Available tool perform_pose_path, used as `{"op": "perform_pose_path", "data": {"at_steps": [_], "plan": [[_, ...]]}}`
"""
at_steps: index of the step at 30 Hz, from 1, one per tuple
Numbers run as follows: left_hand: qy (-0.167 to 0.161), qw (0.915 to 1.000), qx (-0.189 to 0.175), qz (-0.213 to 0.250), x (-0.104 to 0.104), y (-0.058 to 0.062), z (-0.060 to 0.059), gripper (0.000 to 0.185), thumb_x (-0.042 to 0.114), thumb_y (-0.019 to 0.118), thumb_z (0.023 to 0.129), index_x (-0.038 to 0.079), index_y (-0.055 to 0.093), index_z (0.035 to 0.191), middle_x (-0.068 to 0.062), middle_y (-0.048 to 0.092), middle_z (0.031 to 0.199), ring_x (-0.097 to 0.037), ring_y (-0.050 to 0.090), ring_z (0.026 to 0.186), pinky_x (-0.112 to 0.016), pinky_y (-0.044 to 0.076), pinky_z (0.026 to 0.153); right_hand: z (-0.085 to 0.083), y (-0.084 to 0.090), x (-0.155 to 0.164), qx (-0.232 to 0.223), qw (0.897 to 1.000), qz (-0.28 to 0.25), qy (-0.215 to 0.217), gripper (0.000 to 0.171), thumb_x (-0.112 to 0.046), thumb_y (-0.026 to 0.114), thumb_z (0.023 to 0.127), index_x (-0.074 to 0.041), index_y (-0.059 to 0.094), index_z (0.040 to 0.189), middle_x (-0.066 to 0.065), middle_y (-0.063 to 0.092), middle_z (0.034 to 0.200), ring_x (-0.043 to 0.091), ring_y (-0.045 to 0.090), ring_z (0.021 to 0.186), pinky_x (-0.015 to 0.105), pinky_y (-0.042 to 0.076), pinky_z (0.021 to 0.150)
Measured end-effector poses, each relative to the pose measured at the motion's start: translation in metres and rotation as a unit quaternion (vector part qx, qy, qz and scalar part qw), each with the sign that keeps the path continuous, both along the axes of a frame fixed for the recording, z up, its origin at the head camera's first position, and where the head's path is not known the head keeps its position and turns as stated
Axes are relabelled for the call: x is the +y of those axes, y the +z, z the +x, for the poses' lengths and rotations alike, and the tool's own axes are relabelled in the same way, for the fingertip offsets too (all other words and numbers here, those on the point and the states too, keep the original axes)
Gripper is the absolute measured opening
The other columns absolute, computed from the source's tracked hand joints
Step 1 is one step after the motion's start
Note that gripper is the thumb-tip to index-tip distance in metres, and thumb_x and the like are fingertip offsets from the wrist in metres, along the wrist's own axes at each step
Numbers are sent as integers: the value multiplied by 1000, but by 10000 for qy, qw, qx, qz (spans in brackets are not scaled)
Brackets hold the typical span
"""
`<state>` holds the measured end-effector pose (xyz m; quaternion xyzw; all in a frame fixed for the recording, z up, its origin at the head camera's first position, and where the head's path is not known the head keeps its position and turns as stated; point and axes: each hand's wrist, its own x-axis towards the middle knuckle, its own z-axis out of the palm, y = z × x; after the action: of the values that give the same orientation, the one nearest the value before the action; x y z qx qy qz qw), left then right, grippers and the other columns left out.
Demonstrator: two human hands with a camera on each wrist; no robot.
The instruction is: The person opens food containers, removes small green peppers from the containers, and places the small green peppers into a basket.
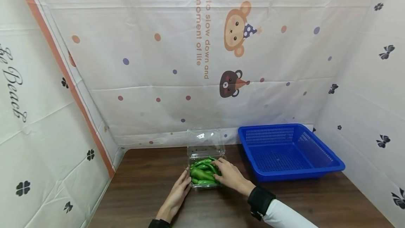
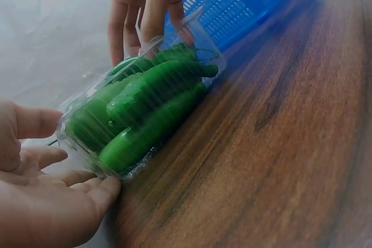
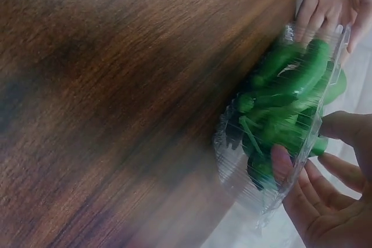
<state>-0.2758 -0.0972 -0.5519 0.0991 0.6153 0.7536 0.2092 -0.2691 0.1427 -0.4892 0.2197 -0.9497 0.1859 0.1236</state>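
Note:
Several green peppers (image 1: 202, 174) fill a clear plastic clamshell box (image 1: 207, 187) on the table. Its transparent lid (image 1: 205, 140) stands raised at the back. My left hand (image 1: 177, 194) is at the box's left side; in the left wrist view its thumb and fairly straight fingers (image 2: 81, 193) touch the end wall. From the right, my right hand (image 1: 232, 176) reaches over the rim, thumb spread from the fingers, with fingertips among the peppers. One fingertip (image 3: 282, 161) shows through the clear wall in the right wrist view.
A blue perforated plastic basket (image 1: 294, 157) stands on the brown wooden table (image 1: 142, 178), right of the box. Printed white cloth (image 1: 152, 62) hangs behind and on both sides of the table.

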Motion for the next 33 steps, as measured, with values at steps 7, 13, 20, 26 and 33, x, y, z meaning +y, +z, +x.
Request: {"op": "perform_pose_path", "data": {"at_steps": [7,13,20,26,33], "plan": [[156,9996,-131,-185,1,0,-3,83,39,51,108,3,3,164,-27,-7,169,-45,-7,156,-64,10,129,-1,1,-1,-94,9999,-40,-2,43,-9,82,85,-4,68,125,8,69,105,21,69,90,33,61,69],[175,9994,-127,-269,1,0,-2,83,40,50,108,1,3,164,-28,-6,169,-46,-5,156,-64,12,129,4,2,-4,-138,9999,0,14,45,-9,82,84,-4,67,126,13,72,118,27,72,97,40,64,75],[241,9994,-127,-222,2,-1,-1,83,38,50,108,-1,3,163,-30,-5,168,-47,-5,156,-62,13,129,2,0,-3,-188,9998,-109,15,44,-6,83,83,-4,68,124,16,73,121,31,72,104,45,64,79],[324,9991,-190,-204,3,-2,-3,82,36,50,108,-3,3,163,-31,-4,168,-47,-3,156,-60,15,129,-2,1,-1,-414,9976,-556,52,43,1,80,83,-1,69,124,17,73,118,28,72,100,41,64,78],[307,9991,-173,-245,3,-3,-2,82,37,50,108,-3,3,163,-31,-4,168,-47,-4,156,-61,15,129,-3,1,2,-298,9976,-624,55,42,-1,80,83,-3,69,124,12,74,108,19,70,90,31,61,71]]}}
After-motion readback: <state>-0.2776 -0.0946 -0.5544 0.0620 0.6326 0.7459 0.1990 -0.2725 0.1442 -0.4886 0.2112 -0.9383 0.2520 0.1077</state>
